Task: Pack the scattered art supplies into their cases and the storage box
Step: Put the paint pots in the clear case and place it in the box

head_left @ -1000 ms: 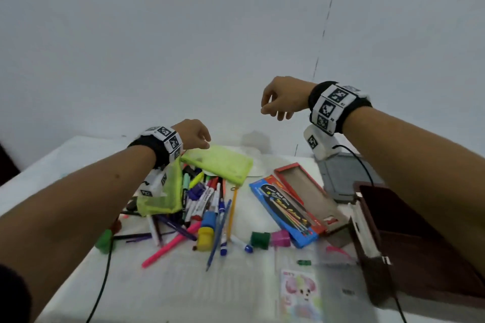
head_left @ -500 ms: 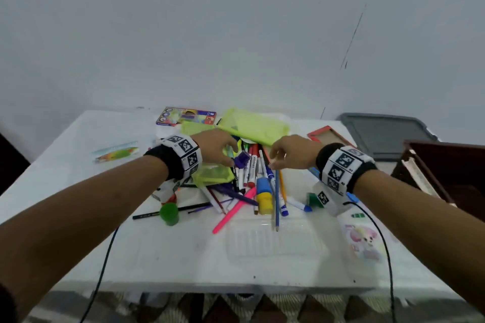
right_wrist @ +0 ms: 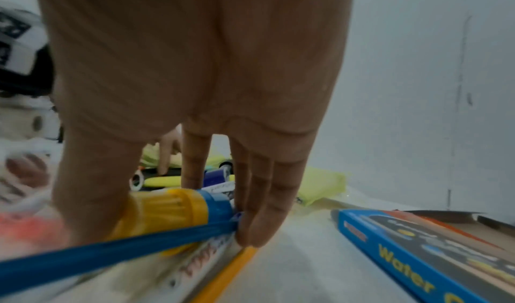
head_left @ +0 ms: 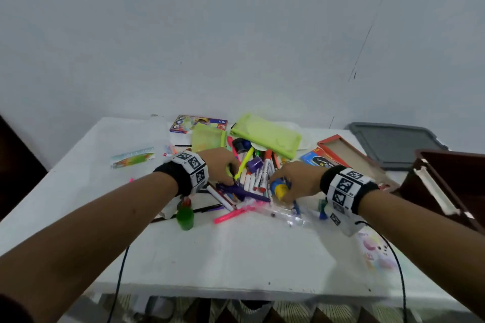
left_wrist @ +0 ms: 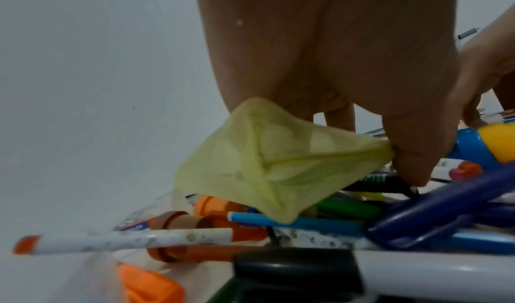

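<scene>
Both hands were up in the air a second ago and now they're right down in the marker pile in the middle of the table, so I'd say the actual gathering has just started, nothing packed yet.

Left hand is on the pile's left edge, palm down, and its fingers are pinching a corner of the little yellow-green mesh pouch, pulling it taut just above the markers. Right hand is on the pile's right edge, fingers curled down around the blue glue stick with the yellow cap, with a blue pen lying against it.

The bigger green pouch sits behind the pile, the blue watercolor box just right of it, and the brown storage box further right, open.
</scene>
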Demonstrator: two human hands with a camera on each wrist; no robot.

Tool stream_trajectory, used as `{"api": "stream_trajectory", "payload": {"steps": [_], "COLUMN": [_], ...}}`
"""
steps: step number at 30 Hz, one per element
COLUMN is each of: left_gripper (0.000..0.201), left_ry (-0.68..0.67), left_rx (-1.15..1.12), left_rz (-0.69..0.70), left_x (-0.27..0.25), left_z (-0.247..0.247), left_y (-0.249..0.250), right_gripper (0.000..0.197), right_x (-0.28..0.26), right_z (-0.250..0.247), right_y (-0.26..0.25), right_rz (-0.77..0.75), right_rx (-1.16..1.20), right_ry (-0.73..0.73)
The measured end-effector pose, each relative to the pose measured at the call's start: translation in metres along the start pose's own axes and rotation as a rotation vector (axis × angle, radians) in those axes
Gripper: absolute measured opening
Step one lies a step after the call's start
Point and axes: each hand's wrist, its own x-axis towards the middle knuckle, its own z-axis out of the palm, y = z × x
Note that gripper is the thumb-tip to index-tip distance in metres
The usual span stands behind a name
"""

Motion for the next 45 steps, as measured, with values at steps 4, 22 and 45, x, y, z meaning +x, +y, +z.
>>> {"api": "stream_trajectory", "payload": {"steps": [4,22,45], "left_gripper": [0.031,0.025,0.056], "left_ry": [0.020,0.278,0.465], "left_rx": [-0.050,-0.272,0.045], "left_rz": [-0.065,-0.323,-0.566], "left_x": [-0.007,-0.042,-0.116], "left_z": [-0.007,-0.030,-0.005], "left_y": [-0.009,-0.053,-0.118], "right_gripper": [0.055,0.038,0.059], "right_x": [-0.005,0.056,0.084], "right_z": [-0.014,-0.037,-0.013], "right_y": [0.021,-0.034,-0.144], "right_rz": [0.062,-0.133,-0.616], "right_rx": [0.087,0.104,-0.046], "right_ry": [0.086,0.264,0.324]}}
